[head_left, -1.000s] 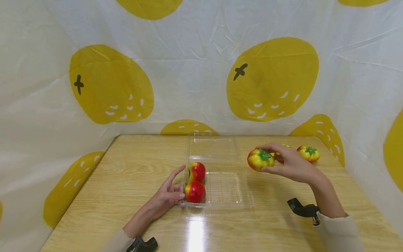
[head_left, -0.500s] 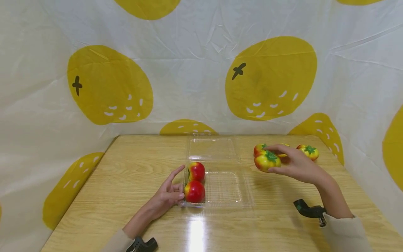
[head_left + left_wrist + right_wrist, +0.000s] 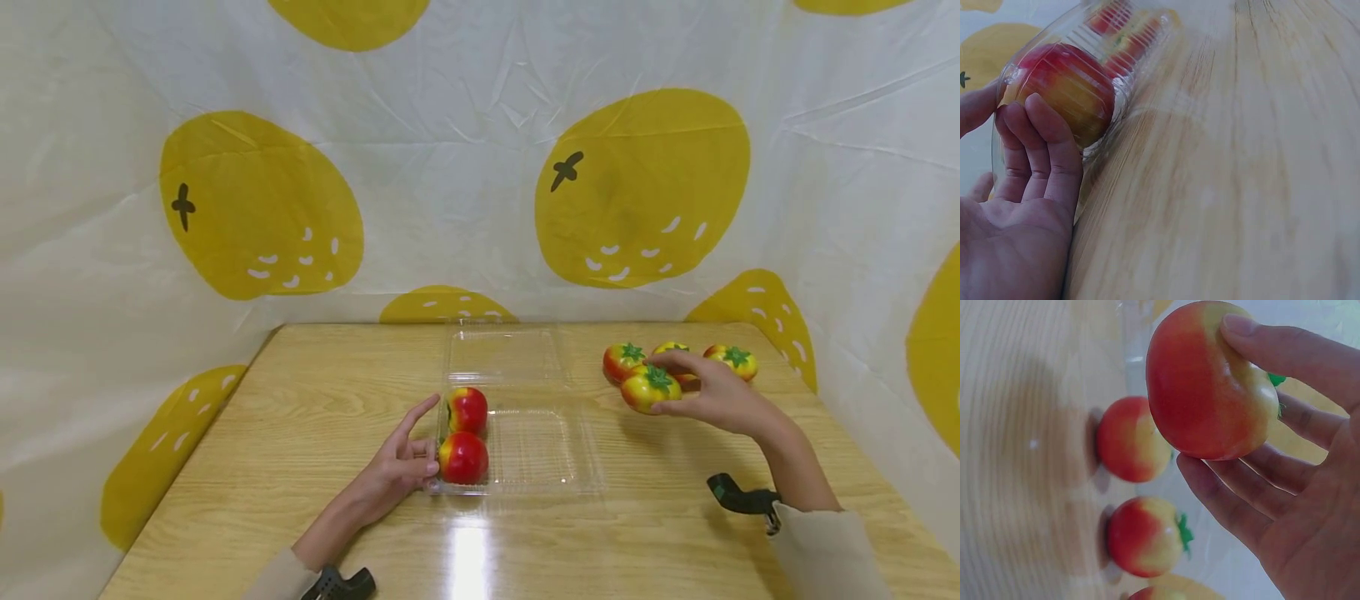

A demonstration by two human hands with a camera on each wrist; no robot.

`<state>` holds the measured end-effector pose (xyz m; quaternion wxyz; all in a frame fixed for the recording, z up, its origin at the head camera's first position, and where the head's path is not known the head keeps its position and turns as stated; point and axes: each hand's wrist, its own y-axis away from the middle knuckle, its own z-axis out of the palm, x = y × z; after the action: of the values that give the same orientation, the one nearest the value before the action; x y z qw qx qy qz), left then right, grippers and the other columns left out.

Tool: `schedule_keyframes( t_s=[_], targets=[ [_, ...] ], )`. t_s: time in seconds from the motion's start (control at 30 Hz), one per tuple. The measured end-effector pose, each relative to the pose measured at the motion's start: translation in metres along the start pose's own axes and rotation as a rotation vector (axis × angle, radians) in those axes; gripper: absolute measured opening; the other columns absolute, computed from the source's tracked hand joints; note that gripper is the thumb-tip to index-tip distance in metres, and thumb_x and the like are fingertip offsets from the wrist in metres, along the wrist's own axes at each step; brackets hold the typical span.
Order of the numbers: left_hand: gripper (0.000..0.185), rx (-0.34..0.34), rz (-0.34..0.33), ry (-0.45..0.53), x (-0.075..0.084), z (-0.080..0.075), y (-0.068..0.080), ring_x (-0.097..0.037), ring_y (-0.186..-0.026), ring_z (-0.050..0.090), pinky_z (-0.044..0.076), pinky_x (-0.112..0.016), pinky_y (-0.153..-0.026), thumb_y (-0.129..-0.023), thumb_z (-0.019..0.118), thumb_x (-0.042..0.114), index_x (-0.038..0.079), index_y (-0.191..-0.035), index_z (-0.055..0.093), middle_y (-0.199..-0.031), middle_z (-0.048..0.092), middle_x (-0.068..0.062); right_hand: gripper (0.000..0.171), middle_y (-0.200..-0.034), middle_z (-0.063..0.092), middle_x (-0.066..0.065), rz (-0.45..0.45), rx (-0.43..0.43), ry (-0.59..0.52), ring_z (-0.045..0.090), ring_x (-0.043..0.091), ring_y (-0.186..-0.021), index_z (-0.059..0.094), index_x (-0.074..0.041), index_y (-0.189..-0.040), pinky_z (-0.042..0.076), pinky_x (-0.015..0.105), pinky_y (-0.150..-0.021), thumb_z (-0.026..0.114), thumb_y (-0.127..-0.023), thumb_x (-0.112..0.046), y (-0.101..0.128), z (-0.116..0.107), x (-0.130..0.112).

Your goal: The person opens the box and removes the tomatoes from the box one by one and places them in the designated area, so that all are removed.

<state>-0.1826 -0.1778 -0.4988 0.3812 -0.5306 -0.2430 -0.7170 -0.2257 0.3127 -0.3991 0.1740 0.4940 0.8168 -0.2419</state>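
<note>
Head view first: a clear plastic clamshell box (image 3: 536,446) lies open in the middle of the wooden counter (image 3: 300,433), its lid folded back toward the lemon-print cloth wall (image 3: 450,167), and I take that box as my mark. Two red apples (image 3: 465,433) sit one behind the other in the box's left side, touching or nearly so. The left hand (image 3: 401,462) rests on the counter against the box's left wall, its fingers loosely bent and lying along the plastic just beside the nearer apple, its forefinger stretched out toward the farther one; from the left wrist view the fingertips (image 3: 1041,134) press the clear wall with the apple right behind it, and nothing is gripped. To the right of the box, the right hand (image 3: 712,392) holds a red-and-yellow toy tomato (image 3: 651,388) with a green calyx, thumb under and fingers curled over it, low over the counter. Just beyond that hand, farther from the box, three more toy tomatoes (image 3: 622,361) stand in a loose row on the counter; the right wrist view shows them sitting apart from the held one. A black wrist strap mount (image 3: 738,498) shows on the right forearm.
</note>
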Motion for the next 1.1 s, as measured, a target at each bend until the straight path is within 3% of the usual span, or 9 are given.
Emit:
schedule_keyframes(
  t_s=[0.07, 0.2, 0.5, 0.87, 1.1],
  targets=[
    [0.094, 0.005, -0.002, 0.004, 0.000, 0.000, 0.000, -0.010, -0.076, 0.058, 0.054, -0.022, -0.072, -0.096, 0.060, -0.001, 0.027, -0.167, 0.005, -0.087, 0.061, 0.003, 0.057, -0.131, 0.068, 0.013, 0.022, -0.016, 0.006, 0.057, 0.002, -0.111, 0.065, -0.012, -0.134, 0.055, 0.032, -0.093, 0.086, -0.084, -0.032, -0.001, 0.000, 0.005],
    [0.094, 0.003, -0.003, -0.002, 0.000, -0.001, -0.001, -0.010, -0.076, 0.058, 0.054, -0.022, -0.072, -0.096, 0.060, -0.001, 0.026, -0.167, 0.004, -0.087, 0.061, 0.003, 0.058, -0.128, 0.068, 0.013, 0.045, -0.042, -0.014, 0.059, 0.011, -0.112, 0.065, -0.012, -0.133, 0.056, 0.039, -0.093, 0.087, -0.083, -0.033, -0.002, 0.003, 0.014],
    [0.095, 0.010, -0.006, 0.003, 0.000, 0.000, -0.001, -0.009, -0.076, 0.058, 0.053, -0.022, -0.071, -0.095, 0.061, -0.001, 0.027, -0.167, 0.005, -0.086, 0.061, 0.003, 0.056, -0.128, 0.066, 0.015, 0.053, -0.066, -0.069, 0.062, 0.027, -0.114, 0.064, -0.009, -0.131, 0.058, 0.037, -0.090, 0.087, -0.083, -0.029, -0.005, 0.010, 0.025],
    [0.093, 0.000, 0.008, 0.003, 0.000, 0.000, 0.001, -0.009, -0.077, 0.057, 0.052, -0.022, -0.072, -0.096, 0.060, 0.000, 0.026, -0.167, 0.005, -0.086, 0.061, 0.003, 0.054, -0.126, 0.068, 0.011, 0.038, -0.092, -0.107, 0.062, 0.017, -0.114, 0.065, -0.009, -0.129, 0.057, 0.032, -0.089, 0.087, -0.083, -0.027, -0.009, 0.019, 0.032],
    [0.094, 0.000, 0.007, 0.009, 0.000, 0.000, 0.000, -0.009, -0.076, 0.057, 0.052, -0.022, -0.072, -0.096, 0.060, -0.001, 0.027, -0.167, 0.006, -0.086, 0.061, 0.004, 0.055, -0.130, 0.066, 0.015, 0.045, -0.117, -0.126, 0.061, 0.036, -0.121, 0.064, -0.007, -0.132, 0.057, 0.036, -0.088, 0.086, -0.085, -0.025, -0.011, 0.022, 0.033]
  ],
)
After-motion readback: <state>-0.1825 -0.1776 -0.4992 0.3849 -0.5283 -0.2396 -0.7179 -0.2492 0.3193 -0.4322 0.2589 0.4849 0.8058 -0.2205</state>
